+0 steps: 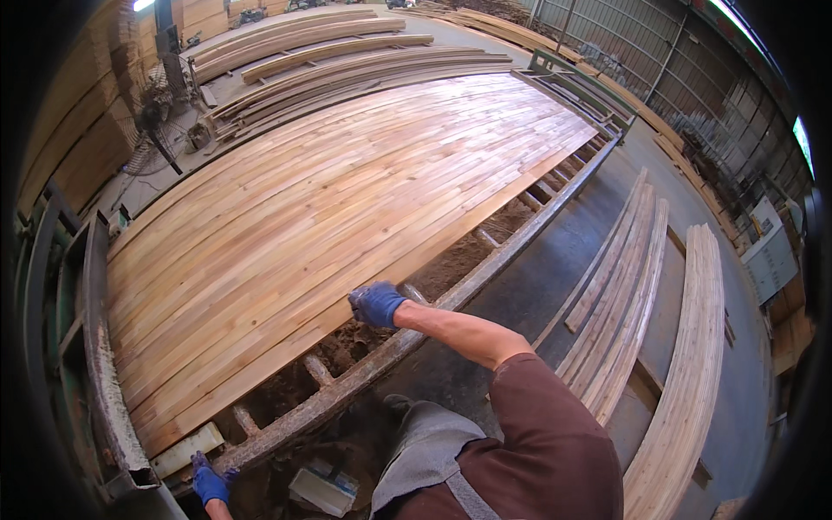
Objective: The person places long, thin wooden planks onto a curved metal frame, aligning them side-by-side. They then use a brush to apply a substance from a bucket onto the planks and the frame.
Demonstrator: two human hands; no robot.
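Note:
A large panel of many narrow wooden strips [338, 191] lies flat on a metal frame in front of me. My right hand [375, 305], in a blue glove, is at the panel's near edge with its fingers curled over the outermost strip. At the lower left, my left hand [209, 479], also gloved in blue, rests by the frame's corner with its thumb and fingers apart. A pale, block-like bar [187, 450] lies just beyond it, against the panel's near-left corner. The left fingertips are partly hidden, so I cannot tell how firmly they touch.
The frame's rusty front rail [381, 352] runs between me and the panel, with short crossbars and sawdust behind it. A steel beam [104, 373] borders the left end. Long boards [685, 373] lie to my right; more board stacks [347, 82] lie beyond the panel. A whitish box [323, 491] sits below.

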